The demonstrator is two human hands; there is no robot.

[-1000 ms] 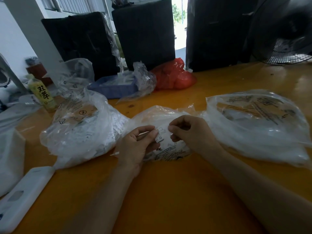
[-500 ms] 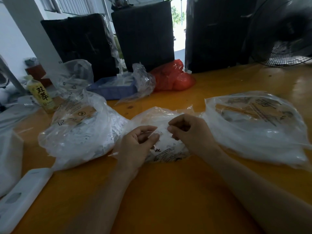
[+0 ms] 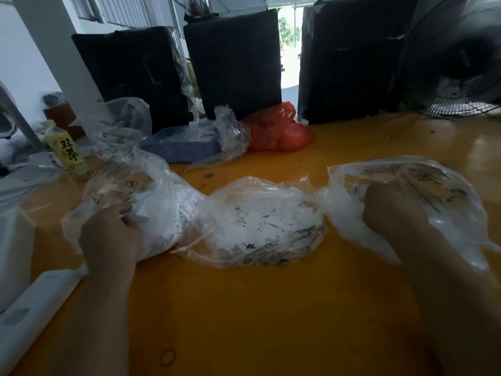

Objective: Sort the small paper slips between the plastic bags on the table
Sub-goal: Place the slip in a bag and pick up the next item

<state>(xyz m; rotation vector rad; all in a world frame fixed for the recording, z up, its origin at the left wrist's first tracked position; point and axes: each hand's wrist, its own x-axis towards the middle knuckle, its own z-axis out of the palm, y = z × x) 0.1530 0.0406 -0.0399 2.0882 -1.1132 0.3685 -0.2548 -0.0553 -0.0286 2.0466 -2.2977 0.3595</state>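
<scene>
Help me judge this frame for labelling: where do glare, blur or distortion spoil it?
Head view: doorway blown out; glare on right bag; fan blurred, bowed by wide-angle; both hands dim, soft, fingers indistinct.

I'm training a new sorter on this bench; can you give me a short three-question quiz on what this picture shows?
1. True or false: both hands rest on the middle bag.
2. Which bag is the right hand at? A) right bag B) red bag C) middle bag
3. What stands at the table's far left, by the left bag?

Key: 1. False: the left hand is at the left bag, the right hand at the right bag. 2. A. 3. A yellow-labelled bottle.
</scene>
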